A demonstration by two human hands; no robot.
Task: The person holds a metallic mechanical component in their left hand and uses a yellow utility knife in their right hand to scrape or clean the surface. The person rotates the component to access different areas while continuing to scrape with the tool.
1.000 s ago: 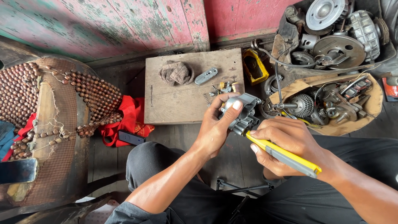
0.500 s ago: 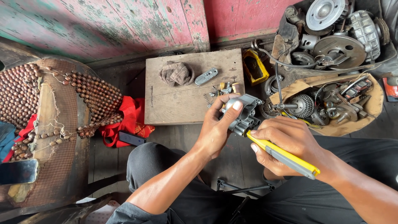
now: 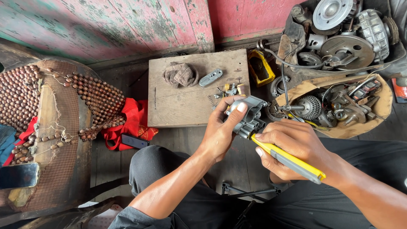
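Head view, looking down past dark trousers: the left hand (image 3: 221, 131) grips a small grey cast-metal part (image 3: 249, 115), blocky with ribs and round openings, held just off the wooden board's 5 o'clock corner. Its fingers wrap the part's left and near side, and the thumb lies across the top with its nail toward 2 o'clock. At the part's 5 o'clock the right hand (image 3: 294, 146) is closed around a yellow-handled tool (image 3: 292, 161) with a grey strip along its grip; the handle runs toward 4 o'clock and the working tip, hidden by the fingers, meets the part's lower edge.

At 11 o'clock from the part lies the worn plywood board (image 3: 182, 101), carrying a crumpled brown rag (image 3: 180, 75), a smooth grey metal piece (image 3: 210, 78) and small springs and brass bits (image 3: 231, 90). At 2 o'clock, greasy gears and engine parts (image 3: 335, 106) fill a torn cardboard tray. Far toward 9 o'clock, a brown wooden-bead seat cover (image 3: 38, 97) lies over a red cloth (image 3: 131, 121).
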